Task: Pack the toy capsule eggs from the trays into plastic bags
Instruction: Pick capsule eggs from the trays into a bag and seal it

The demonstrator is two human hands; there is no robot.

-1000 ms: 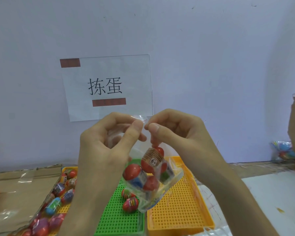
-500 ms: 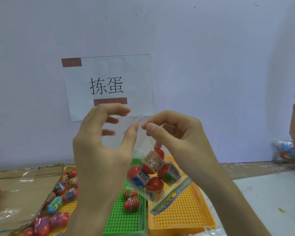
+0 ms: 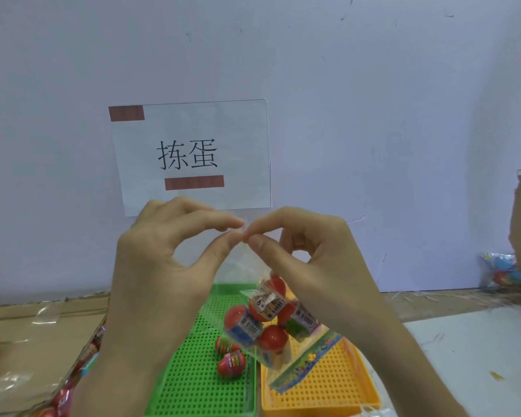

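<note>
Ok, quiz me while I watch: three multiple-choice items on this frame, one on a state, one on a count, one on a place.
1. The left hand and right hand:
A. pinch the top of the bag
B. lie flat on the table
C. each grip one egg

2. The loose eggs on the green tray number:
A. none
B. two
C. five

3. The bag hangs:
A. in a drawer
B. on the floor
C. over the green tray and yellow tray

Answers:
1. A: thumb and forefinger of each hand meet on the bag's top edge.
2. B: two eggs lie side by side near the tray's middle.
3. C: both trays show beneath the bag.
</note>
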